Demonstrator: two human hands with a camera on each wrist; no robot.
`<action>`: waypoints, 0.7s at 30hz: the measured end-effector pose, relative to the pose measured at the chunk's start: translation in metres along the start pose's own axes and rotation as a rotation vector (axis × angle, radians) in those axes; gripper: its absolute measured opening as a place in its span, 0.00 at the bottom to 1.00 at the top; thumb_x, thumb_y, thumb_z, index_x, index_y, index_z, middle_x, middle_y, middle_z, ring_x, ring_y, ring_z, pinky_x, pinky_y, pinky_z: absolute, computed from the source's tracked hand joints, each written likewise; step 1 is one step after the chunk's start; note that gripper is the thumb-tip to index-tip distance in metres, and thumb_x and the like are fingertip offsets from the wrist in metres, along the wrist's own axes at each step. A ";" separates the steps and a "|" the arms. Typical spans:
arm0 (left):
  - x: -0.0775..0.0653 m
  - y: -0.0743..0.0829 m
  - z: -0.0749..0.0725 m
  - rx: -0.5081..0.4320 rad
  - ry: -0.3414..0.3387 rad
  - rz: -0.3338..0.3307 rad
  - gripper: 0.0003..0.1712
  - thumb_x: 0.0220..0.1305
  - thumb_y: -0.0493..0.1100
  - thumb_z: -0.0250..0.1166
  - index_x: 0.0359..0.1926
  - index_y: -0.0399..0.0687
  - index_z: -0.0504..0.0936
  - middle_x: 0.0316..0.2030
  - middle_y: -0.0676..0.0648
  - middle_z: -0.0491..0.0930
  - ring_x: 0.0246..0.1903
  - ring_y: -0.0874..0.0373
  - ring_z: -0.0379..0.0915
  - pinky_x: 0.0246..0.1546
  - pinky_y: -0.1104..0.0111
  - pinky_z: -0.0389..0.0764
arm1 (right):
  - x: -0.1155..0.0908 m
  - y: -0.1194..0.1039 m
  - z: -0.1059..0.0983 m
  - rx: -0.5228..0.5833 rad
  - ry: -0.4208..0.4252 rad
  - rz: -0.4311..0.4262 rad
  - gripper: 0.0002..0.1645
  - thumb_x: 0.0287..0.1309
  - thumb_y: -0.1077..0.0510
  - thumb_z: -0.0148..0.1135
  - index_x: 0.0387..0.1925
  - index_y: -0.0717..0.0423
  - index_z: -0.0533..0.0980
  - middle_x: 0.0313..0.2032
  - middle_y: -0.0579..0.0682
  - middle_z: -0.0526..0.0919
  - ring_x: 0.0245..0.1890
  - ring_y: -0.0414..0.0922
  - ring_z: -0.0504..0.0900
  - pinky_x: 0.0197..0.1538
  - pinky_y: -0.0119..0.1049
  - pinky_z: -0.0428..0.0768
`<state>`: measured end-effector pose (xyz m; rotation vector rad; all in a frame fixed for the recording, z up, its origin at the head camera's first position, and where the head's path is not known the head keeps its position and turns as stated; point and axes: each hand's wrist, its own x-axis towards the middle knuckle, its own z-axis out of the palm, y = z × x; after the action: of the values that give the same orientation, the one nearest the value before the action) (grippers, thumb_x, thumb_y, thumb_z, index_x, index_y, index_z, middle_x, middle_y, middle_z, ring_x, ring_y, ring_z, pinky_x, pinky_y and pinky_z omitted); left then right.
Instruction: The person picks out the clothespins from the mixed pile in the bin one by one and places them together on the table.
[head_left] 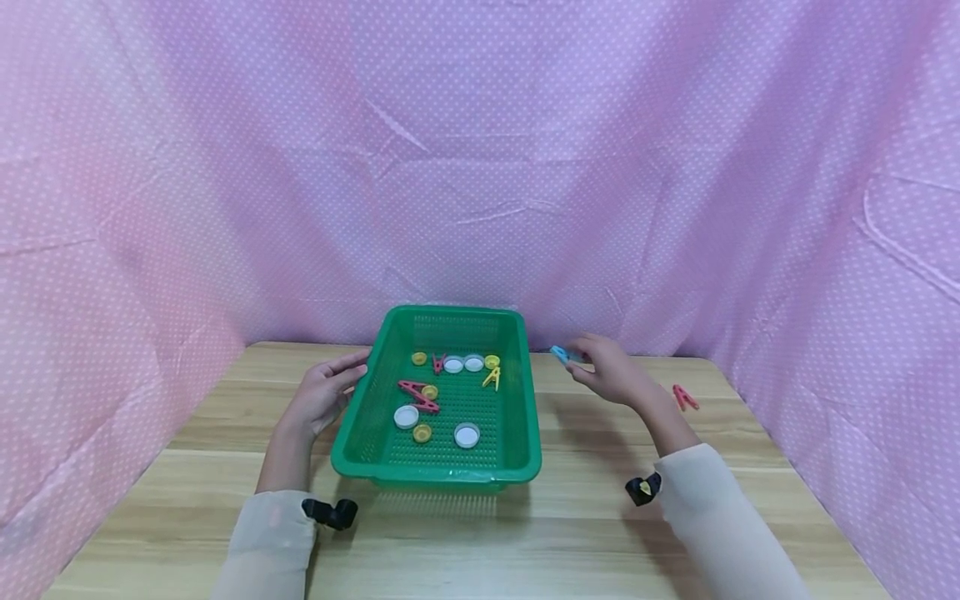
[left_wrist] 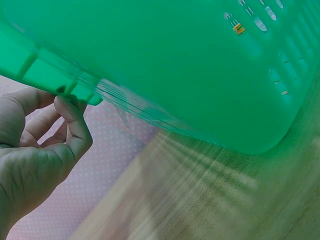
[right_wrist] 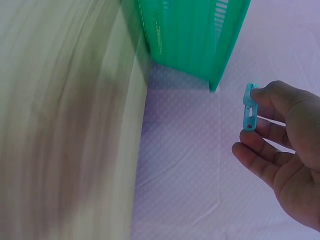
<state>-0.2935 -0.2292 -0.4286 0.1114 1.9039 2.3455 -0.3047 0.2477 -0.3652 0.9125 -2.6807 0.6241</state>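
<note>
A green plastic basket (head_left: 450, 479) stands on the wooden table, with its left rim pinched between the thumb and fingers of my left hand (head_left: 325, 393). In the left wrist view the same hand (left_wrist: 45, 135) grips the rim's edge. To the right of the basket my right hand (head_left: 611, 371) holds a blue clothespin (head_left: 560, 354) above the table. The right wrist view shows that clothespin (right_wrist: 250, 107) pinched at the fingertips. Inside the basket lie pink clothespins (head_left: 420, 396), a yellow clothespin (head_left: 492, 378), white round caps (head_left: 467, 435) and yellow round caps (head_left: 422, 433).
A red clothespin (head_left: 685, 397) lies on the table (head_left: 585, 533) beyond my right forearm. Pink dotted cloth (head_left: 480, 167) hangs behind the table and along both sides. Black wrist cameras (head_left: 330, 513) are strapped at my sleeves.
</note>
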 end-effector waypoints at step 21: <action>0.000 -0.001 0.000 0.001 -0.002 0.004 0.28 0.74 0.38 0.63 0.71 0.34 0.71 0.52 0.55 0.85 0.45 0.63 0.82 0.48 0.68 0.84 | -0.049 0.063 0.017 0.052 0.069 0.236 0.06 0.65 0.62 0.69 0.40 0.63 0.84 0.23 0.47 0.77 0.23 0.41 0.71 0.26 0.33 0.71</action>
<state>-0.2939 -0.2286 -0.4294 0.1179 1.9051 2.3459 -0.3077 0.3099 -0.4176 0.5777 -2.7425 0.7622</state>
